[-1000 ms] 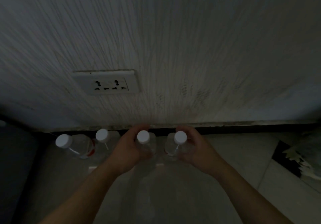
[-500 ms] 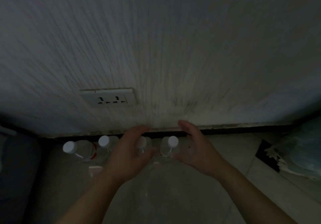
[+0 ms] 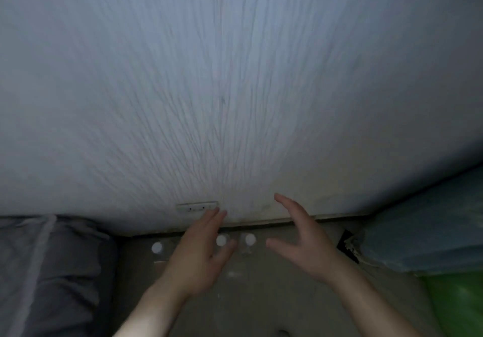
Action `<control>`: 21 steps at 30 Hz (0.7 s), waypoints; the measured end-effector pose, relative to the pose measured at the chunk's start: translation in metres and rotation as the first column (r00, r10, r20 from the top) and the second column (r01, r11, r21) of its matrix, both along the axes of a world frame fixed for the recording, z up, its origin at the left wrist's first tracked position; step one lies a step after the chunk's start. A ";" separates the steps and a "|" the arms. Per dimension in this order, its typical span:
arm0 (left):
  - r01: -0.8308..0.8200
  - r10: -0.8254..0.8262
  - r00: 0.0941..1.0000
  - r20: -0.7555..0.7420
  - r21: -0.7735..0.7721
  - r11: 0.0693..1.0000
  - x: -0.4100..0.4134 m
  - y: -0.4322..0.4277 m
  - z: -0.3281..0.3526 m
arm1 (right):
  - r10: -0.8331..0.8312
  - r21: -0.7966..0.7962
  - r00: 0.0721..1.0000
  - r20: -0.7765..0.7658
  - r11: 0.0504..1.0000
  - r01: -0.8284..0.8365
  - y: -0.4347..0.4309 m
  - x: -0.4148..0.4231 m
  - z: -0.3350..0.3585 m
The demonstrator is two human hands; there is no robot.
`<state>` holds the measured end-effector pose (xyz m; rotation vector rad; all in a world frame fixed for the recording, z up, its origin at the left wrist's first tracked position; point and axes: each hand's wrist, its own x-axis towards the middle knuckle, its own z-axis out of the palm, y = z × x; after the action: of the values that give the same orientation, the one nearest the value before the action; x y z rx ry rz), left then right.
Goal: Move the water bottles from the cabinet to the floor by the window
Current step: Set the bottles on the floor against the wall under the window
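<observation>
Already, at least three white-capped water bottles (image 3: 221, 240) are stood on the floor (image 3: 261, 297) just below the wall socket (image 3: 196, 207), the left hand (image 3: 201, 253) and right hand (image 3: 300, 242) are held spread and empty above them, and whether more remain to be fetched cannot be told.

Left hand (image 3: 198, 255), right hand (image 3: 303, 248) — above bottles (image 3: 250, 239)

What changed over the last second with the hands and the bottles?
The left hand and right hand let go of the two bottles and lifted away, fingers spread. Those bottles stayed standing on the floor by the wall, as did the far-left bottle.
</observation>
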<state>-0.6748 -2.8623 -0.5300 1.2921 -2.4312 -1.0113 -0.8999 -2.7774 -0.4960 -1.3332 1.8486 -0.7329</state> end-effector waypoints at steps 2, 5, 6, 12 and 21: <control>0.020 -0.020 1.000 0.008 0.006 1.000 0.003 0.000 0.046 | -0.005 -0.006 1.000 -0.017 1.000 0.005 0.003 0.005 0.043; 0.041 -0.041 0.999 0.024 0.008 0.999 0.005 0.001 0.113 | -0.012 -0.007 0.998 -0.058 1.000 0.012 0.011 0.014 0.106; 0.046 -0.046 0.999 0.027 0.007 0.999 0.005 0.002 0.136 | -0.020 -0.011 0.997 -0.079 1.000 0.020 0.013 0.017 0.127; 0.096 -0.094 0.992 0.082 -0.031 0.995 0.011 0.012 0.257 | -0.001 -0.037 0.986 -0.169 0.999 -0.006 0.032 0.033 0.251; 0.126 -0.121 0.991 0.065 -0.089 0.988 0.014 0.031 0.412 | 0.036 -0.003 0.931 -0.364 0.999 -0.040 0.054 0.047 0.383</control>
<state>-0.6610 -2.8317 -0.1179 1.1708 -2.5980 -0.8892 -0.8524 -2.7236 -0.1128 -1.5915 2.0991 -0.4977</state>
